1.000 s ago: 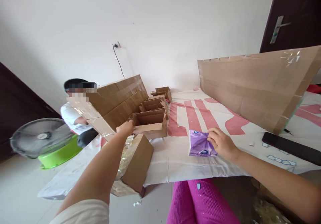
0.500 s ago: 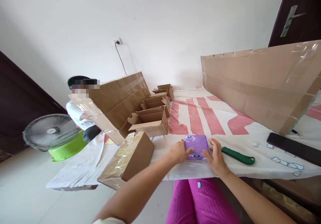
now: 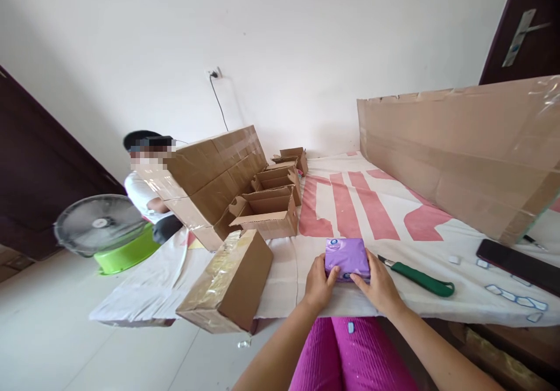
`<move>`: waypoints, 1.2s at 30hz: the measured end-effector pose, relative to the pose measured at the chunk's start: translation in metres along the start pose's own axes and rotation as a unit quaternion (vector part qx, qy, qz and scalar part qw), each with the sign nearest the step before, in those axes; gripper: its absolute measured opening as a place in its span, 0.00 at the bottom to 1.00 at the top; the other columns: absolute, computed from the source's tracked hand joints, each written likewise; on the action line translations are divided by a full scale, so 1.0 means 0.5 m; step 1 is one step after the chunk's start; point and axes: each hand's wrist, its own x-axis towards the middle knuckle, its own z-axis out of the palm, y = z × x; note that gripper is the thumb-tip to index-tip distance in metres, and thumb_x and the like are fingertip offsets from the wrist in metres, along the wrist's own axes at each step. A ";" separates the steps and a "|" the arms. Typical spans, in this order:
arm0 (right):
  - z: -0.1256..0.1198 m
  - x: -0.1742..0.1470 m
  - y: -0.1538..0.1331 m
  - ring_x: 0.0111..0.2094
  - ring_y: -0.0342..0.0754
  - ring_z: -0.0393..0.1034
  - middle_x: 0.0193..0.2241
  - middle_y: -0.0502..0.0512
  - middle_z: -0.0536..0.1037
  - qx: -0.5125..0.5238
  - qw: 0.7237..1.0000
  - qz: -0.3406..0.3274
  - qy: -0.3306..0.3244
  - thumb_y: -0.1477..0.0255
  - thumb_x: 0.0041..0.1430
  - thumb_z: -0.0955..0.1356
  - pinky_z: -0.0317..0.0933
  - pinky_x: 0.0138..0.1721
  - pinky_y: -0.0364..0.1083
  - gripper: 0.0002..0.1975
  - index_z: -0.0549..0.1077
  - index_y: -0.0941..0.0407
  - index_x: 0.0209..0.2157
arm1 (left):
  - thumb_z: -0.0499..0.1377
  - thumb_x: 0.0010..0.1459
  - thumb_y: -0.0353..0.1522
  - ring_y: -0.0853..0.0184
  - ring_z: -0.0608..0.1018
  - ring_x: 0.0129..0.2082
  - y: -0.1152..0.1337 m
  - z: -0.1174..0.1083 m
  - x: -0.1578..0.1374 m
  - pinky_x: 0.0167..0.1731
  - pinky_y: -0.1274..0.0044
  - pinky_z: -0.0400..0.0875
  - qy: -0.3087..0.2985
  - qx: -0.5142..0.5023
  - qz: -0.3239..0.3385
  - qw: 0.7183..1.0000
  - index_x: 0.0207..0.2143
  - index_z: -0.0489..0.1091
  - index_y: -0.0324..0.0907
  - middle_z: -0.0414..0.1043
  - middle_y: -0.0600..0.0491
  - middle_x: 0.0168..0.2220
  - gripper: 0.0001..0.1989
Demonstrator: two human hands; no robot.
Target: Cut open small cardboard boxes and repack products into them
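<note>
A purple plastic-wrapped tissue pack (image 3: 347,257) is held between my two hands near the table's front edge. My left hand (image 3: 321,280) grips its left side, thumb on the near face. On the opposite side, my right hand (image 3: 380,281) clasps it the same way. Just right of that hand lies a green-handled utility knife (image 3: 423,278) with its blade end toward the pack. A closed, taped cardboard box (image 3: 245,274) rests to the left of my hands, at the table edge.
Open cardboard boxes (image 3: 275,222) line the left-middle of the cloth-covered table (image 3: 280,280). A tall cardboard panel (image 3: 455,157) stands at right, with a black phone (image 3: 516,265) before it. At far left are a fan (image 3: 100,223), a green basin (image 3: 126,254) and a seated person (image 3: 144,195).
My hands have closed more firmly around the sides of the tissue pack, and its near face is tipped more toward me. The whole view has shifted slightly, moving the scene rightward.
</note>
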 end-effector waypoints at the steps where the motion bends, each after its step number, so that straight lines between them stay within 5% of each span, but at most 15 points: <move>1: 0.002 -0.003 0.002 0.56 0.63 0.65 0.55 0.69 0.68 0.001 1.000 0.000 0.001 0.56 0.60 0.65 0.63 0.54 0.62 0.36 0.51 0.58 0.64 | 0.54 0.61 0.42 0.58 0.73 0.49 -0.001 0.000 0.001 0.50 0.67 0.65 0.004 0.006 0.005 1.000 0.54 0.64 0.40 0.71 0.45 0.48 0.22; 6: 0.001 0.059 0.002 0.56 0.60 0.64 0.58 0.67 0.67 0.041 0.999 -0.022 0.020 0.63 0.64 0.61 0.61 0.55 0.62 0.32 0.49 0.56 0.66 | 0.61 0.55 0.40 0.57 0.74 0.45 0.014 -0.021 0.068 0.47 0.68 0.69 -0.006 0.017 0.048 0.999 0.53 0.66 0.38 0.72 0.44 0.45 0.25; 9: -0.013 0.194 -0.013 0.59 0.60 0.61 0.59 0.66 0.65 0.091 0.995 -0.015 0.025 0.66 0.62 0.63 0.57 0.58 0.63 0.32 0.51 0.57 0.65 | 0.66 0.50 0.36 0.56 0.74 0.47 0.053 -0.054 0.182 0.47 0.68 0.69 0.001 0.021 0.054 0.998 0.52 0.66 0.39 0.72 0.44 0.47 0.28; 13: -0.030 0.402 -0.032 0.59 0.59 0.62 0.58 0.65 0.68 0.134 0.988 0.078 -0.007 0.71 0.58 0.65 0.57 0.58 0.60 0.32 0.55 0.56 0.64 | 0.64 0.51 0.32 0.56 0.76 0.46 0.123 -0.094 0.351 0.48 0.68 0.67 0.023 0.026 0.031 0.999 0.51 0.67 0.42 0.76 0.46 0.44 0.23; 17: -0.025 0.486 -0.032 0.52 0.57 0.69 0.51 0.63 0.74 0.146 0.982 0.115 -0.019 0.72 0.57 0.65 0.62 0.54 0.58 0.30 0.60 0.55 0.61 | 0.66 0.50 0.34 0.54 0.77 0.46 0.151 -0.099 0.419 0.48 0.66 0.67 0.048 -0.002 -0.007 0.999 0.49 0.68 0.41 0.77 0.43 0.43 0.23; 20: -0.015 0.445 -0.030 0.51 0.55 0.70 0.50 0.58 0.75 0.167 0.979 0.112 -0.030 0.71 0.57 0.66 0.63 0.53 0.56 0.28 0.62 0.50 0.60 | 0.64 0.52 0.40 0.56 0.76 0.47 0.125 -0.072 0.384 0.48 0.68 0.68 0.072 -0.055 -0.019 0.996 0.50 0.67 0.41 0.75 0.43 0.46 0.24; 24: -0.001 0.327 -0.040 0.54 0.55 0.67 0.53 0.57 0.73 0.205 0.973 0.090 -0.054 0.66 0.53 0.69 0.60 0.55 0.55 0.29 0.63 0.50 0.58 | 0.50 0.63 0.45 0.62 0.77 0.45 0.055 -0.029 0.263 0.41 0.72 0.72 0.141 -0.131 -0.054 0.980 0.52 0.63 0.41 0.72 0.42 0.48 0.22; 30: 0.046 0.203 -0.073 0.44 0.53 0.74 0.51 0.61 0.73 0.406 0.879 0.211 -0.131 0.52 0.51 0.69 0.69 0.44 0.53 0.32 0.63 0.53 0.53 | 0.46 0.63 0.45 0.63 0.76 0.44 -0.029 -0.022 0.090 0.38 0.73 0.73 0.226 -0.194 -0.079 0.951 0.52 0.60 0.43 0.69 0.45 0.50 0.21; 36: 0.116 0.189 -0.101 0.35 0.52 0.76 0.33 0.53 0.80 0.320 0.924 0.114 -0.174 0.58 0.42 0.75 0.71 0.39 0.52 0.26 0.72 0.54 0.43 | 0.50 0.60 0.40 0.59 0.65 0.60 -0.077 -0.040 0.043 0.61 0.67 0.56 0.308 -0.148 -0.097 0.935 0.55 0.59 0.41 0.63 0.42 0.57 0.22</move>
